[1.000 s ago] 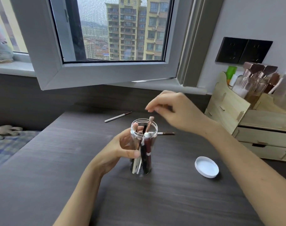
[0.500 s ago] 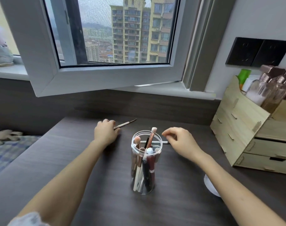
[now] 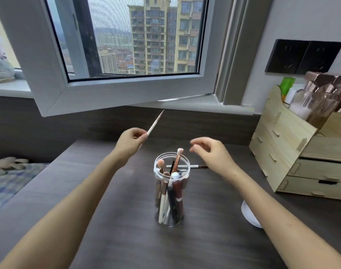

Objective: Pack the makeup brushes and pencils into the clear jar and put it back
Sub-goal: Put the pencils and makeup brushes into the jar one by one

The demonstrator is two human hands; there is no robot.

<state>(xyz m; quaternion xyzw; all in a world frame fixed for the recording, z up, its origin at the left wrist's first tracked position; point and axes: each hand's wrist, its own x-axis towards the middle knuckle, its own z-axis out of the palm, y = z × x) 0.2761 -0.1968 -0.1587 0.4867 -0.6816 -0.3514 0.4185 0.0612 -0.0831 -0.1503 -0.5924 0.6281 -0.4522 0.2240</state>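
A clear jar (image 3: 171, 206) stands upright on the dark desk (image 3: 127, 239), filled with several makeup brushes and pencils. My left hand (image 3: 129, 142) is raised behind and left of the jar, pinching a thin white pencil (image 3: 155, 123) that points up and to the right. My right hand (image 3: 212, 154) hovers just right of the jar's mouth, fingers curled and apart, holding nothing. Another white pencil (image 3: 187, 166) lies flat on the desk behind the jar, below my right hand.
The jar's white lid (image 3: 249, 215) lies on the desk to the right, partly hidden by my right forearm. A wooden drawer organiser (image 3: 293, 152) with bottles stands at the right. An open window sash (image 3: 115, 94) overhangs the desk's back edge.
My left hand has lifted the white pencil off the desk and raised it. My right hand has risen off the desk, leaving the other pencil lying there.
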